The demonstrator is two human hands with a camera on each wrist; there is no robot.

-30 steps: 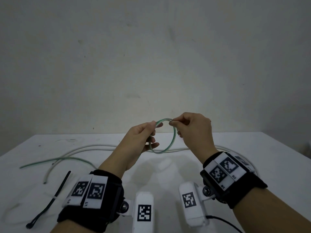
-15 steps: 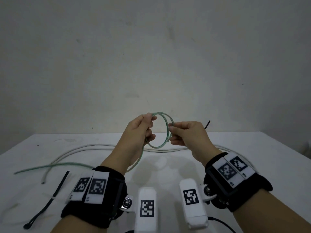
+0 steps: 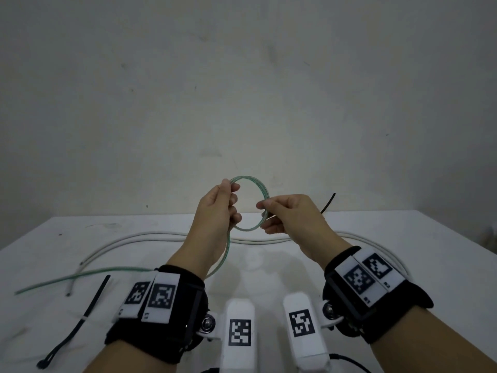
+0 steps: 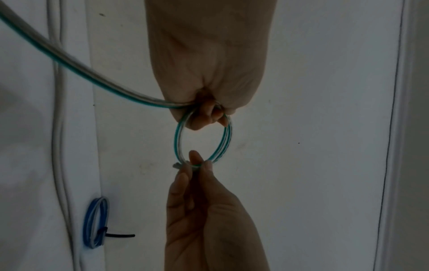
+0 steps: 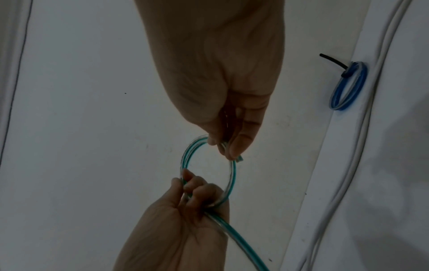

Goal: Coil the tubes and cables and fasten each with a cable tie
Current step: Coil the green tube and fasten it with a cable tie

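Both hands hold a small coil of clear green-striped tube (image 3: 262, 188) up above the white table (image 3: 403, 238). My left hand (image 3: 217, 208) grips the coil's left side (image 4: 180, 139), fingers curled through the loops. My right hand (image 3: 285, 214) pinches the right side (image 5: 188, 152) between thumb and forefinger, near the cut end. The tube's loose tail (image 3: 80, 275) runs from under the left hand down onto the table to the left. A black cable tie (image 3: 88, 310) lies on the table at the left.
A long white cable (image 3: 150, 236) snakes across the table behind the hands. A blue tube coil (image 5: 348, 86) fastened with a black tie lies on the table past the right hand; the tie's tail (image 3: 328, 202) shows in the head view. The wall stands behind.
Both hands have lifted the coil a little. Another turn has been added, and the loose tail on the table has been drawn in and shortened.
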